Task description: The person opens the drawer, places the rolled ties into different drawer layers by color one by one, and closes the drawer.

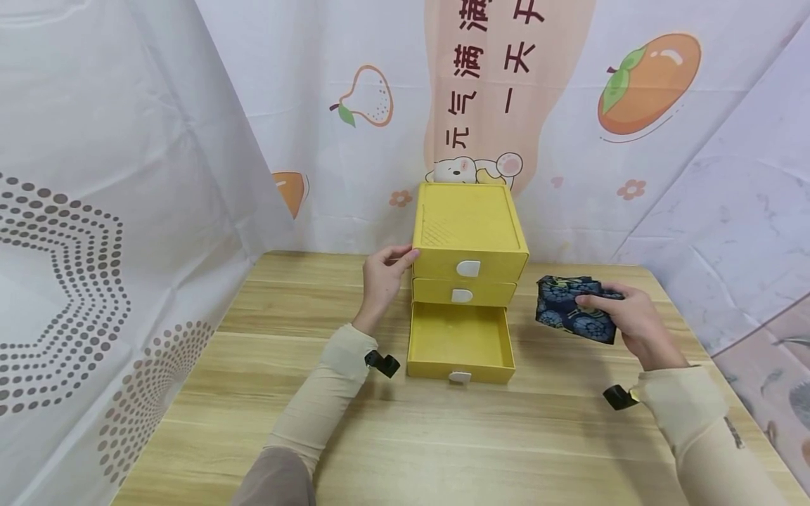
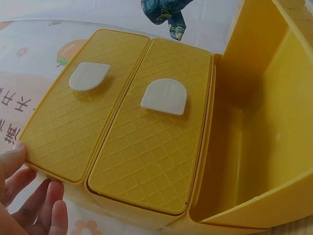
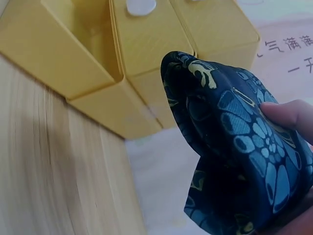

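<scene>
A yellow three-tier drawer unit (image 1: 471,218) stands on the wooden table with white pull tabs. Its bottom drawer (image 1: 460,337) is pulled out and bare inside, while the upper two drawers are closed. My left hand (image 1: 383,281) is at the unit's upper left corner, thumb against the front edge and fingers along the side. To the right of the unit, my right hand (image 1: 633,320) holds a folded dark blue cloth (image 1: 572,309) with flower patterns, thumb on top. In the right wrist view the cloth (image 3: 254,142) shows its loose folds; the fingers beneath are mostly hidden.
Behind the unit hangs a white curtain (image 1: 380,161) printed with fruit and writing. Another pale curtain with brown dots (image 1: 95,246) borders the left side. The wooden table (image 1: 443,443) extends in front of the unit and to both sides.
</scene>
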Motion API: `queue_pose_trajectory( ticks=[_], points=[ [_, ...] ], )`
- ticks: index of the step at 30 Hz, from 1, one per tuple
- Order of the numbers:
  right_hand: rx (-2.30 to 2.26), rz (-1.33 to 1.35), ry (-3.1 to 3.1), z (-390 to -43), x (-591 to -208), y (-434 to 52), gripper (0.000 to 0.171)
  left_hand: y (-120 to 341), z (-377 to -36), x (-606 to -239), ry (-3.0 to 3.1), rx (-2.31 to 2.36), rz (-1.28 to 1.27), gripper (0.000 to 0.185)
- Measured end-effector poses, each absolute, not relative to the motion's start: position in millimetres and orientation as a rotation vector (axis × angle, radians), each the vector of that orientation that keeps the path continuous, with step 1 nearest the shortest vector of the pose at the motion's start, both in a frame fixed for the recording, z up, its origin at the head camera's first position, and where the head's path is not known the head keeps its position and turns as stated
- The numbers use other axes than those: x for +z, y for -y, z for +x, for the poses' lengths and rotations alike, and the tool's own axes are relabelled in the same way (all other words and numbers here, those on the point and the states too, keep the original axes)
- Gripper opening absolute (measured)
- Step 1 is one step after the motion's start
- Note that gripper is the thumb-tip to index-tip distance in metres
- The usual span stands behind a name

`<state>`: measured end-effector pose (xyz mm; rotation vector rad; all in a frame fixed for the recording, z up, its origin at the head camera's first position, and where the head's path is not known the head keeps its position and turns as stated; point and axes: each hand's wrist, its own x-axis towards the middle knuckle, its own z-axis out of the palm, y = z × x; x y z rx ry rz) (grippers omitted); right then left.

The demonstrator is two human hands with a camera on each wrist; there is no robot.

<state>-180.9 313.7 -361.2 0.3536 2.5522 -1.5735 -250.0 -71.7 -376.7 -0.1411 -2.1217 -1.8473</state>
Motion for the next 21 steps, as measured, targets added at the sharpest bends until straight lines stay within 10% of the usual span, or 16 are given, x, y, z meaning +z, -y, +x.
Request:
queue_pose_trajectory(
  ticks=[21],
  points=[
    [-1.679,0.229,-2.380,-174.6,-354.2,-288.3,0.089,71.9,-249.8,-377.1,2.118,-1.858,-0.164,0.027]
  ],
)
